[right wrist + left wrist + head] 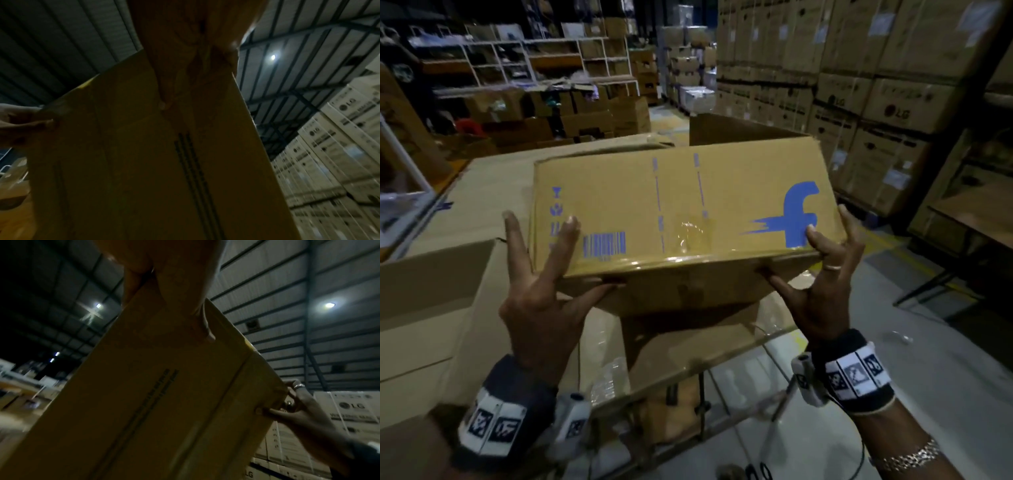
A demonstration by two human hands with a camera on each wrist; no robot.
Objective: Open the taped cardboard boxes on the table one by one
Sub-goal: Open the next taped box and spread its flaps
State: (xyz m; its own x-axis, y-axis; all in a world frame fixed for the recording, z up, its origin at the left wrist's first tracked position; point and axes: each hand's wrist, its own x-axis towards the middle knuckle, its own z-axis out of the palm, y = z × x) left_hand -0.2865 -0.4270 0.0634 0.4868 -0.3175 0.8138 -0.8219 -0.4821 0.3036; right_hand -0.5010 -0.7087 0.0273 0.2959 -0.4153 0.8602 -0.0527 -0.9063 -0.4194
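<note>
A brown cardboard box point(681, 205) with a blue "f" logo, a barcode and clear tape point(695, 233) over its near edge is held tilted above the table. My left hand point(544, 281) grips its near-left edge, fingers spread on the printed face and thumb underneath. My right hand point(822, 291), with a ring, pinches the near-right corner the same way. The left wrist view shows the box's underside point(154, 402) with my right hand point(298, 412) at its far corner. In the right wrist view the underside point(164, 162) fills the frame, and my left hand point(24, 123) is at its edge.
A big plain carton point(431, 308) stands at my left on the cardboard-covered table point(493, 192). Another box with a raised flap point(729, 132) sits behind the held one. Stacked LG cartons point(893, 109) wall the right side, and shelves point(534, 61) stand at the back left. Grey floor point(928, 359) shows at the lower right.
</note>
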